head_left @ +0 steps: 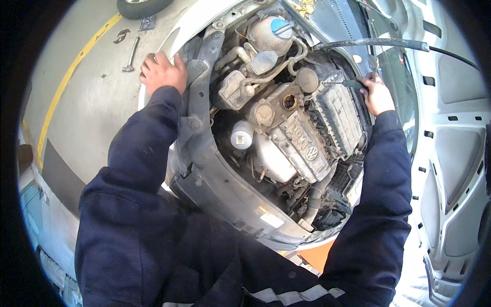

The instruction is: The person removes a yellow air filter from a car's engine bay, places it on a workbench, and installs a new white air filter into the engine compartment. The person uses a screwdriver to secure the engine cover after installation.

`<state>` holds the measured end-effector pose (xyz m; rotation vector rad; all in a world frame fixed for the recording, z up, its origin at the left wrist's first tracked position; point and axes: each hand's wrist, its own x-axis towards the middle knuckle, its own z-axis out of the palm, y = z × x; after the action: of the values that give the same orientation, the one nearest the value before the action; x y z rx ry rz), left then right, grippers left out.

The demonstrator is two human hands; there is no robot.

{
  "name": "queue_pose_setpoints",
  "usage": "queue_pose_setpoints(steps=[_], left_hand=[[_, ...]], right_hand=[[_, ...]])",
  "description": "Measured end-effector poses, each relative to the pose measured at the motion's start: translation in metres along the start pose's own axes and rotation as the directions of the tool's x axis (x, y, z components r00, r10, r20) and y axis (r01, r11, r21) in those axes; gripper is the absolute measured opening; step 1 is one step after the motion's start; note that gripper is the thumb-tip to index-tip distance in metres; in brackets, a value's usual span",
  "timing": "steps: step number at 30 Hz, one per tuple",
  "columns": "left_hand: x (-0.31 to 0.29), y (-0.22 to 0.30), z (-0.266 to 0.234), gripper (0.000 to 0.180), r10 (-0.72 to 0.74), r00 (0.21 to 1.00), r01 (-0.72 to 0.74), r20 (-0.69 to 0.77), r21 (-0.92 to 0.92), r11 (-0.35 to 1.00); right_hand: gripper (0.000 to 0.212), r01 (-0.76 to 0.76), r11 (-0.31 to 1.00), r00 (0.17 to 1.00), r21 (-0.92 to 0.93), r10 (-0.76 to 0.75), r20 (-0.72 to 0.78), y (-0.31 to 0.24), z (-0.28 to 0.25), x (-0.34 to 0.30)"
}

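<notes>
Evidently, the step in hand is work with a screwdriver (352, 84) at the upper end of the ribbed dark housing (337, 117), a judgement drawn from the tool's position alone. My right hand (377, 93) is closed around the handle, on the side near the windscreen (402, 84); the thin shaft points inward across the end of the housing. Whether its tip is seated on a fastener I cannot tell. My left hand (164, 75) holds no tool: its fingers are spread and slightly bent, resting at the white body panel (202, 15) on the opposite side, apparently as a brace. Between my hands lie the pale reservoir (262, 40) and the uncovered filler opening (290, 102) of the engine (298, 137). The next move, as I judge it, calls for a shaft squarely aligned, steady pressure on the handle, and care that nothing drops into that opening.
</notes>
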<state>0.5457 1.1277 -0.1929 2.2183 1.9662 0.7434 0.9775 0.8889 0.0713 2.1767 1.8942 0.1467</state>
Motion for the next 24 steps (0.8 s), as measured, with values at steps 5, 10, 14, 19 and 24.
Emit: queue_pose_setpoints(steps=[5,10,14,19,24], left_hand=[[-0.002,0.004,0.003,0.046,-0.002,1.0,0.002,0.003,-0.015,1.0],[-0.002,0.0,0.001,0.047,-0.007,1.0,0.007,-0.002,-0.006,1.0],[-0.001,0.002,0.005,0.047,0.014,1.0,-0.014,-0.013,0.01,1.0],[-0.001,0.003,0.0,0.047,0.001,1.0,-0.001,-0.013,-0.019,1.0],[-0.001,0.0,0.004,0.047,0.0,1.0,0.0,0.002,0.017,1.0]], right_hand=[[0.04,-0.406,0.912,0.907,-0.065,0.41,0.093,0.0,0.004,0.006],[0.036,-0.084,0.996,0.995,0.03,0.082,0.052,-0.004,-0.004,-0.002],[0.035,-0.268,0.962,0.953,-0.051,0.273,0.134,0.006,0.003,0.001],[0.035,-0.344,0.934,0.936,0.092,0.335,0.106,0.002,0.002,-0.001],[0.03,-0.18,0.971,0.972,-0.155,0.2,0.123,-0.01,0.005,-0.004]])
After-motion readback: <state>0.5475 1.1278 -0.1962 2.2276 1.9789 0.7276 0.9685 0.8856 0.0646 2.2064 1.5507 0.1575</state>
